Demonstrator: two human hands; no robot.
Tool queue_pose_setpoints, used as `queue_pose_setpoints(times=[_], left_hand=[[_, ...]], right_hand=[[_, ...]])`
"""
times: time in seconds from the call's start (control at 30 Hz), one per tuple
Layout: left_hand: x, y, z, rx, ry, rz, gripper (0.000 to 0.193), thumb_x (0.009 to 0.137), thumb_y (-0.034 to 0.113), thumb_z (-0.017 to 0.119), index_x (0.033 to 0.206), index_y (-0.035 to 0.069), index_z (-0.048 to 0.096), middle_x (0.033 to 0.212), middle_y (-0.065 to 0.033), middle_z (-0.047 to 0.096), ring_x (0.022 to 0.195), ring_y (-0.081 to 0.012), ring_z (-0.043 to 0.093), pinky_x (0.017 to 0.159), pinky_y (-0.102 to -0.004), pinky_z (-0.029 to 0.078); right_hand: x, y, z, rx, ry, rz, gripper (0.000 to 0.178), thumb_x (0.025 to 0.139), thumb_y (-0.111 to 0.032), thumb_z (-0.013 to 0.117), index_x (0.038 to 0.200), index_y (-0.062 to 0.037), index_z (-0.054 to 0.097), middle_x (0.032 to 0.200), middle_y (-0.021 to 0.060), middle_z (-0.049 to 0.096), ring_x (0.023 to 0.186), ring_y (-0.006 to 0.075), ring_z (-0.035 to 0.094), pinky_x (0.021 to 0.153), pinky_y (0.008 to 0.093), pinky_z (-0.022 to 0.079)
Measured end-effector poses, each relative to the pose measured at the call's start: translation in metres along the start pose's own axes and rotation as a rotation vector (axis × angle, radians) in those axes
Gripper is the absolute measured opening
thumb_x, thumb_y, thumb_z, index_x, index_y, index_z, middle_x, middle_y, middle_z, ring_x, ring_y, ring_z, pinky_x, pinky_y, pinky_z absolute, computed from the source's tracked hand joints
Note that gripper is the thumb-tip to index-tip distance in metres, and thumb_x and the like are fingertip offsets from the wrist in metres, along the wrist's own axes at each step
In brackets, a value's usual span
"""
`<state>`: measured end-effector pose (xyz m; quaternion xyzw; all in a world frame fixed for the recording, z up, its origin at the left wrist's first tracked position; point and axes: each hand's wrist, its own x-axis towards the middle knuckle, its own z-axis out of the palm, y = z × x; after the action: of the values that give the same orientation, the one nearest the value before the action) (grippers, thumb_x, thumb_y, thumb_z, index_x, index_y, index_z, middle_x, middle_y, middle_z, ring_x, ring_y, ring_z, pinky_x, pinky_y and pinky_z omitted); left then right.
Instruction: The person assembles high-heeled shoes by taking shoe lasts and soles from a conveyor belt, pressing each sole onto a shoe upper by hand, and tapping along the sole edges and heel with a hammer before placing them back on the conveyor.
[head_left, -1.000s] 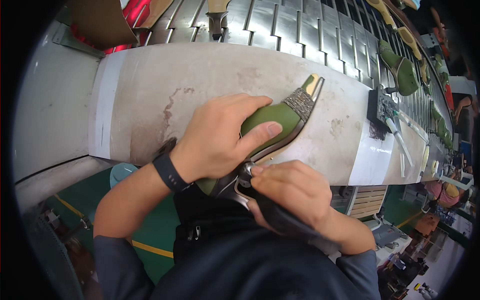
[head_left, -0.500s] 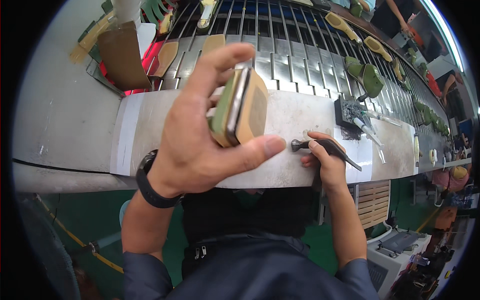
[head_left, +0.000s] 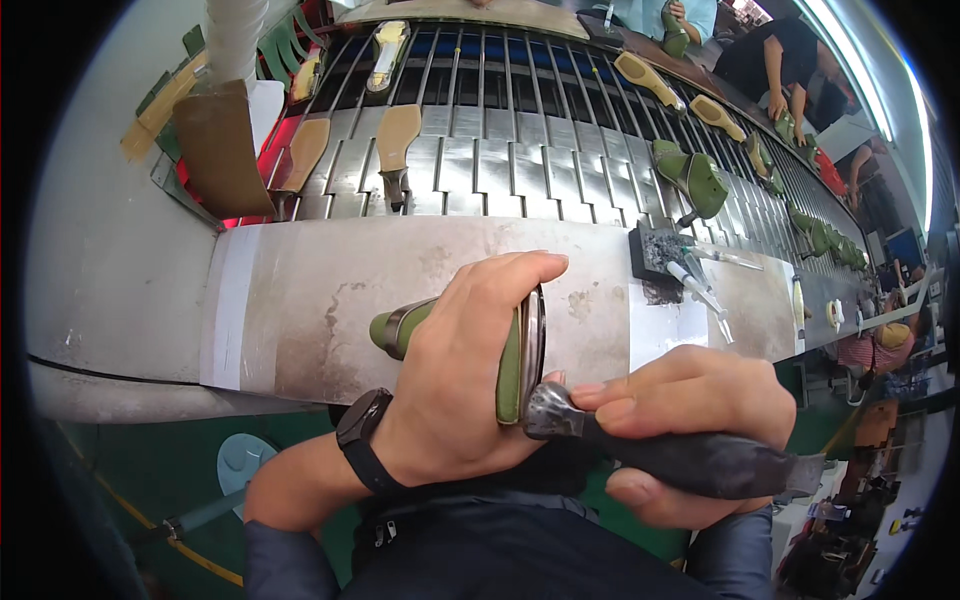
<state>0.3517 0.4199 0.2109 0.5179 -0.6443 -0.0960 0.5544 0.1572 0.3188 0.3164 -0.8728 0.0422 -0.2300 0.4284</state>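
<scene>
In my left hand [head_left: 455, 365] is a green high-heeled shoe [head_left: 510, 375], gripped over the bench and turned so that its dark, shiny sole edge [head_left: 533, 350] points toward the right. The fingers wrap over the shoe and hide much of its middle; a green end with a dark band pokes out on the left. My right hand [head_left: 710, 395] is closed on a dark-handled shoemaker's hammer [head_left: 690, 460]. Its worn metal head [head_left: 555, 412] is at the near end of the sole edge, touching or almost touching it.
Beyond the pale bench [head_left: 310, 300] runs a metal-rod conveyor [head_left: 500, 150] carrying several shoes, including a green heeled shoe [head_left: 692, 180]. Glue syringes [head_left: 700, 290] lie by a black block [head_left: 655, 253]. A brown board [head_left: 222, 150] stands at left; co-workers [head_left: 765, 70] are at far right.
My left hand has come down and nearer, turning the shoe so its pale sole face no longer shows. My right hand has lifted the hammer off the bench and brought it to the shoe.
</scene>
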Motion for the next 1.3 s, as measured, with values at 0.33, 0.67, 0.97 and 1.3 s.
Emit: queue_pose_setpoints(times=[0.33,0.67,0.97,1.3], left_hand=[[-0.022,0.001,0.005,0.009,0.08,0.17,0.066,0.085,0.011,0.078,0.141,-0.007,0.049,0.132,-0.0283,0.065,0.121,-0.045,0.067,0.106,-0.0524,0.052],[-0.128,-0.043,0.027,0.428,0.287,0.247,0.108,0.089,0.059,0.081,0.161,0.001,0.025,0.159,-0.0332,0.04,0.139,-0.0497,0.055,0.115,-0.0782,0.033],[-0.16,-0.087,0.04,0.717,0.19,0.185,0.077,0.096,0.047,0.077,0.151,0.006,0.042,0.152,-0.0236,0.054,0.14,-0.0411,0.057,0.12,-0.0719,0.033],[-0.161,-0.089,0.049,0.755,0.273,0.181,0.076,0.098,0.047,0.075,0.152,0.008,0.039,0.147,-0.0196,0.055,0.137,-0.0383,0.058,0.119,-0.0725,0.034]], right_hand=[[0.012,0.008,0.005,0.122,0.125,0.194,0.045,0.08,-0.03,0.093,0.099,0.0049,0.073,0.094,0.022,0.078,0.087,0.0306,0.079,0.077,0.0359,0.063],[-0.058,0.066,0.088,0.469,0.271,0.619,0.026,0.094,-0.008,0.077,0.118,0.0023,0.073,0.103,0.0114,0.079,0.071,0.014,0.071,0.065,0.0281,0.058],[-0.111,0.114,0.162,0.796,0.585,0.863,0.027,0.097,-0.012,0.074,0.117,0.0051,0.071,0.076,0.005,0.066,0.055,0.0101,0.057,0.052,0.0253,0.048],[-0.066,0.125,0.126,0.818,0.363,0.656,0.027,0.098,-0.009,0.071,0.121,0.0051,0.067,0.11,0.0162,0.079,0.06,0.0069,0.058,0.054,0.0216,0.049]])
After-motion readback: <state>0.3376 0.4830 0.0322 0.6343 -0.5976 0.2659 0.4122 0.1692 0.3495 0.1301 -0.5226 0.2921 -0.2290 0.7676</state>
